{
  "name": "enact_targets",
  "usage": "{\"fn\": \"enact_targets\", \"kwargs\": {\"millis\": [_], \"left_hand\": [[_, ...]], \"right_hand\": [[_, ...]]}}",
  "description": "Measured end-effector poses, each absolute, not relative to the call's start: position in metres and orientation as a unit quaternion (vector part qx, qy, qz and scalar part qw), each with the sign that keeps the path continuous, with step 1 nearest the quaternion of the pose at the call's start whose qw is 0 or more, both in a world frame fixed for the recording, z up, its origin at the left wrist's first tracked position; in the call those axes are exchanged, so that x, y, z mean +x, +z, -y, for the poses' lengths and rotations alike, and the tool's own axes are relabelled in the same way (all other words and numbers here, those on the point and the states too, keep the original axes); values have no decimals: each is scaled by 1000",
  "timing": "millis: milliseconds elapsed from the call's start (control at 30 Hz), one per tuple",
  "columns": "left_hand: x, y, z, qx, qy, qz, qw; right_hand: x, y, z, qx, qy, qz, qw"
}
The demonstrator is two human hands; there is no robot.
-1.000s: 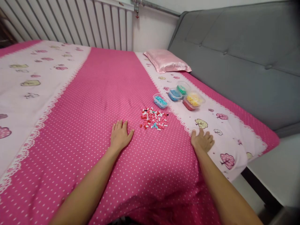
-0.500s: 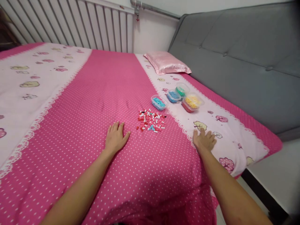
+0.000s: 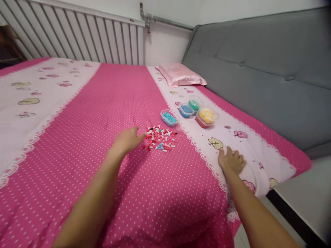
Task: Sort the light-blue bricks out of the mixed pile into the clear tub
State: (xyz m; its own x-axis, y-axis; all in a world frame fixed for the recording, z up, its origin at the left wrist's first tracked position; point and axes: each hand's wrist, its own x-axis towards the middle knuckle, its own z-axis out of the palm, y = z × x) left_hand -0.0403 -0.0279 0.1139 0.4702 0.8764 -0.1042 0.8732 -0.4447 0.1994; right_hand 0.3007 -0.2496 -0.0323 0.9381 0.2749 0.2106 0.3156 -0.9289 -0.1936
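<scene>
My left hand (image 3: 129, 139) is lifted a little off the bed beside the left edge of a loose pile of small pieces (image 3: 160, 137). Its thumb and forefinger point at the pile and are apart, holding nothing; the other fingers are mostly hidden. The pieces are pink, red and white, with a few blue and dark ones. Just behind them stands a clear tub of turquoise pieces (image 3: 169, 119). Over on the white strip of the bedcover, my right hand (image 3: 232, 161) rests flat with its fingers spread, touching only the cloth.
To the right of the turquoise tub stand a tub of blue pieces (image 3: 186, 110), a tub of green pieces (image 3: 194, 104) and a yellow-filled tub (image 3: 207, 115) above red contents. A pink pillow (image 3: 181, 74) lies farther back. A grey headboard (image 3: 258, 75) borders the right side.
My left hand has risen from the bed and moved nearer the pile. My right hand stays on the cloth. The whole view has shifted slightly.
</scene>
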Motion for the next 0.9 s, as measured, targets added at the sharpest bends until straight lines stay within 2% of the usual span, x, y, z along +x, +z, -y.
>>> {"fn": "enact_targets", "kwargs": {"millis": [133,200,700,900], "left_hand": [[-9,88,53,834,187,-495,155],[-2,70,59,824,219,-495,166],[9,26,60,891,138,-380,208],[8,25,61,894,114,-388,196]], "right_hand": [[301,-34,250,-975,-110,151,116],[300,-34,251,-974,-119,156,117],[300,-33,253,-973,-116,161,119],[300,-34,254,-974,-116,157,118]]}}
